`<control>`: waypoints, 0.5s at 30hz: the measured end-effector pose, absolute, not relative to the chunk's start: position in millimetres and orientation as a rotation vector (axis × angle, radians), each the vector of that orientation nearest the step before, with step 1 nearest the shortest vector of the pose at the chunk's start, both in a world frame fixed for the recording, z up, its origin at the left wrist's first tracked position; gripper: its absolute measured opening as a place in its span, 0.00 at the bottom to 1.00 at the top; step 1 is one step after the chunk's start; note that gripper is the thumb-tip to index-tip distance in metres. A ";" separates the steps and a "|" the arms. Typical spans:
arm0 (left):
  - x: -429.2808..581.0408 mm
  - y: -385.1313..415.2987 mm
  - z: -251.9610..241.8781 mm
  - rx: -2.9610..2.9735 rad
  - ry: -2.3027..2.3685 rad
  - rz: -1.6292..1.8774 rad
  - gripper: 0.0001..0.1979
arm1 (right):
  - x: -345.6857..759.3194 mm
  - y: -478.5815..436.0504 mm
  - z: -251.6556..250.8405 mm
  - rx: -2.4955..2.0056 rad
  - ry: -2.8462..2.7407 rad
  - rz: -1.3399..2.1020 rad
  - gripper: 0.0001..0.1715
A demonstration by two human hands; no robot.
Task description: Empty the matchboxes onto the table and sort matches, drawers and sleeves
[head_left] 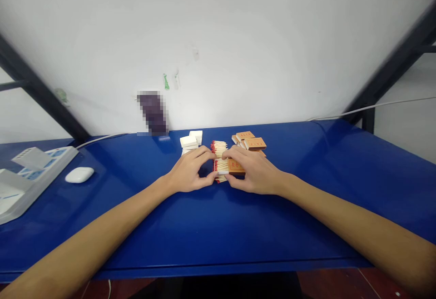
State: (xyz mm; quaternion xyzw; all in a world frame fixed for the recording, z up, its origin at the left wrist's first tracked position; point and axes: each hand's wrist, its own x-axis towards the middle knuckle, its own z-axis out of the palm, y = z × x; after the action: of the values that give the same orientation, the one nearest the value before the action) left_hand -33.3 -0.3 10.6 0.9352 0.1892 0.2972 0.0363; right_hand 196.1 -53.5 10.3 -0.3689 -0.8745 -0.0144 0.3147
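Between my hands lies a partly open matchbox; its white tray (223, 172), filled with red-tipped matches, sticks out leftward from the orange sleeve (235, 166). My left hand (190, 171) pinches the left end of the tray between thumb and fingers. From the right, my right hand (255, 171) grips the box, thumb on the near side and fingers on the far side, hiding part of the sleeve. A pile of loose matches (220, 146) shows just behind the box, and some match ends peek out in front of it.
White matchbox trays (189, 142) are stacked behind my left hand. Several orange matchboxes (255, 143) are heaped behind my right. A white earphone case (79, 175) and a power strip (51, 176) lie left on the blue table (204, 231). A blurred dark object (155, 112) leans on the wall.
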 end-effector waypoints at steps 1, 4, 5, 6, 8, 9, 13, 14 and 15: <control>-33.6 -0.1 10.5 2.854 0.579 0.931 0.14 | 196.4 -52.7 9.9 -0.962 -2.294 -0.037 0.17; -34.2 0.5 10.3 2.812 0.562 0.984 0.13 | 197.9 -50.8 10.5 -0.954 -2.276 -0.025 0.19; -34.4 0.7 10.1 2.796 0.555 1.002 0.12 | 198.5 -50.3 10.8 -0.952 -2.277 -0.025 0.19; -34.5 0.9 9.9 2.778 0.552 1.023 0.12 | 199.2 -49.8 10.9 -0.948 -2.277 -0.030 0.19; -35.0 1.3 9.2 2.747 0.556 1.062 0.11 | 200.4 -48.5 10.4 -0.932 -2.270 -0.058 0.19; -35.3 1.5 8.8 2.737 0.559 1.077 0.11 | 201.0 -47.8 9.9 -0.921 -2.263 -0.077 0.19; -36.8 1.7 7.8 2.702 0.590 1.151 0.11 | 202.6 -45.4 8.3 -0.867 -2.247 -0.148 0.20; -37.0 1.6 7.8 2.686 0.605 1.172 0.11 | 202.9 -45.0 8.5 -0.860 -2.244 -0.163 0.20; -37.3 1.5 7.9 2.673 0.620 1.187 0.10 | 203.2 -44.9 8.8 -0.858 -2.239 -0.176 0.20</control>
State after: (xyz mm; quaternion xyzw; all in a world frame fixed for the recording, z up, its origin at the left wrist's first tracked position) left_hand -37.3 1.5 7.9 0.8914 0.2068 0.3960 0.0760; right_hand 203.2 -44.9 8.8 -0.3328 -0.8687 -0.0685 0.3605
